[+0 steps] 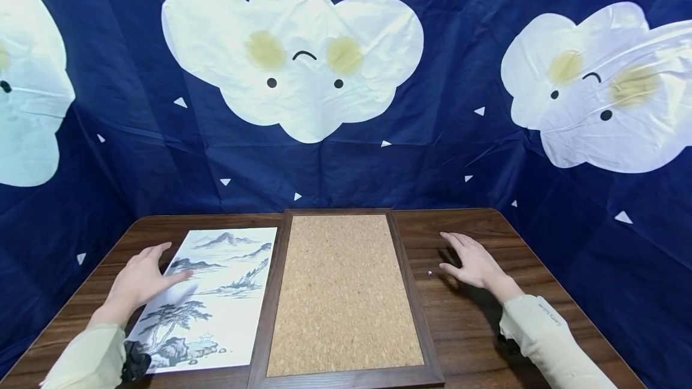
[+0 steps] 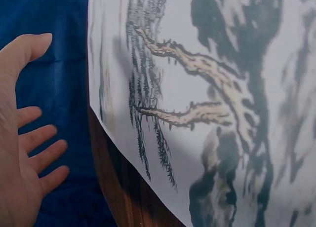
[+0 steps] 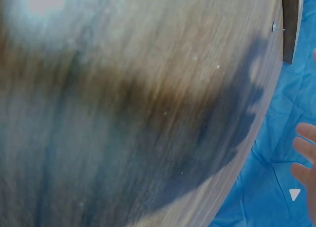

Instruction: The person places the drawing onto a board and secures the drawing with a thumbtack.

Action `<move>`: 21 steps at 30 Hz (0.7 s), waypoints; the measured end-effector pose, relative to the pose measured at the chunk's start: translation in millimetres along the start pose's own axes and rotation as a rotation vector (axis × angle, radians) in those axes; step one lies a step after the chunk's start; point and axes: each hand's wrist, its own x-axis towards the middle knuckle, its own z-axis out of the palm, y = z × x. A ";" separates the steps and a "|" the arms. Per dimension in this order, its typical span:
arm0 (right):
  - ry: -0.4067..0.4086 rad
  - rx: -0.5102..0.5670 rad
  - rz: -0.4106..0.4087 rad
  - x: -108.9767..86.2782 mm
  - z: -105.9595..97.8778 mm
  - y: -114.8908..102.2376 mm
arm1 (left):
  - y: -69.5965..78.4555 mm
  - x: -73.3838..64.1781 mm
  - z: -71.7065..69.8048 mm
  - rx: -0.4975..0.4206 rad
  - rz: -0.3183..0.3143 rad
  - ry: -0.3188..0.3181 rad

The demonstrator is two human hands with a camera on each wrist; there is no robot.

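A sheet of paper printed with an ink landscape (image 1: 238,293) of mountains and a pine lies on the left of the table. Over its left edge hovers my left hand (image 1: 139,278), thumb and fingers spread, holding nothing. In the left wrist view, the sheet's printed pine (image 2: 197,69) fills most of the picture. To the right of the sheet lies a cork board (image 1: 343,299) in a dark wooden frame. My right hand (image 1: 476,263) is above the table on the right, fingers extended and empty. A small thumbtack (image 3: 274,27) lies between it and the board.
The dark wood-grain table (image 1: 465,341) has rounded far corners. A blue cloth backdrop (image 1: 449,179) with white clouds and triangles hangs behind it and along both sides. Dark wrist devices (image 1: 135,362) sit at the sleeves.
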 end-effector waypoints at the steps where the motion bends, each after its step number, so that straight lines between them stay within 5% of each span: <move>1: 0.001 0.013 0.005 -0.3 -0.1 -0.9 | -0.5 -1.1 -0.9 -0.012 -0.007 -0.014; 9: -0.033 0.156 0.104 -3.8 0.0 -10.8 | -0.6 -8.9 -5.5 -0.093 -0.044 -0.062; 15: -0.022 0.436 0.152 -4.0 -0.3 -18.5 | -5.7 -8.0 -5.7 -0.127 -0.166 -0.105; 21: -0.020 0.708 0.186 -1.8 -6.2 -32.8 | -10.0 -9.1 -5.9 -0.212 -0.277 -0.242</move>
